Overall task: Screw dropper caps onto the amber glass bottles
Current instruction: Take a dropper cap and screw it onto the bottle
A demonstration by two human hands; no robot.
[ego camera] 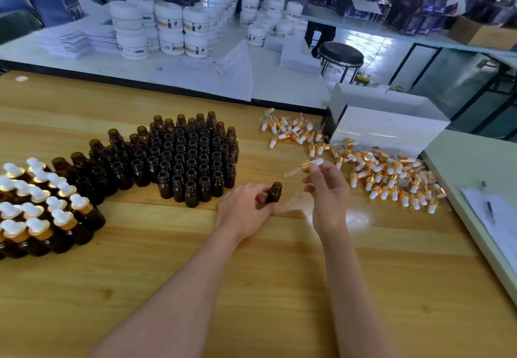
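Note:
My left hand (pixel 244 210) grips an open amber bottle (pixel 274 192), upright on the wooden table (pixel 251 287). Just right of it, my right hand (pixel 328 190) pinches a dropper cap (pixel 306 165) with a gold collar and white bulb; its glass pipette points left, above and apart from the bottle's mouth. Several uncapped amber bottles (pixel 184 156) stand in a block to the left. Capped bottles (pixel 42 204) cluster at the far left. A loose pile of dropper caps (pixel 389 176) lies to the right.
A white open box (pixel 389 125) stands behind the cap pile. A pale green board with paper and a pen (pixel 489 209) sits at the right edge. White jars (pixel 167 27) and papers cover the table behind. A black stool (pixel 340 54) stands beyond.

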